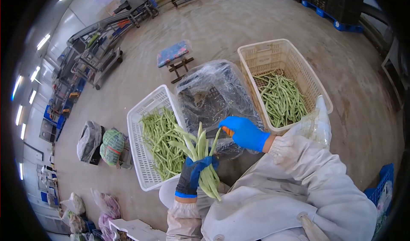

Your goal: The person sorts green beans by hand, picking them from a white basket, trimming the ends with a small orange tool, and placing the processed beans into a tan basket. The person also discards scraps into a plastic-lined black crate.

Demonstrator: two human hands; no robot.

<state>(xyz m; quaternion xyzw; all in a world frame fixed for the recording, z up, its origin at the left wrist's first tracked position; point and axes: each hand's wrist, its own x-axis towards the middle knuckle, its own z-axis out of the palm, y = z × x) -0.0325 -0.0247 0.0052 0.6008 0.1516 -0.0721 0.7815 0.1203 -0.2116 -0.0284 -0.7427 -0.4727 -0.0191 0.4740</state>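
Note:
My left hand (197,172), in a dark glove with a blue cuff, is wrapped round a bunch of flat green beans (200,146) that fans out above and below the fist. My right hand (244,133), in a blue glove with orange at the fingertips, is closed at the bunch's right side, by the tip of one bean. Left of the bunch is a white basket (136,155) of green beans (160,132). A beige crate (267,53) at the right holds more green beans (282,98). Between them lies a dark crate lined with clear plastic (213,91).
A small stool with a patterned top (174,53) stands beyond the lined crate. A green net sack (112,147) and a bagged crate (89,142) sit at the left. Conveyor machinery (102,31) is farther back. Dark stacked crates (339,4) stand back right.

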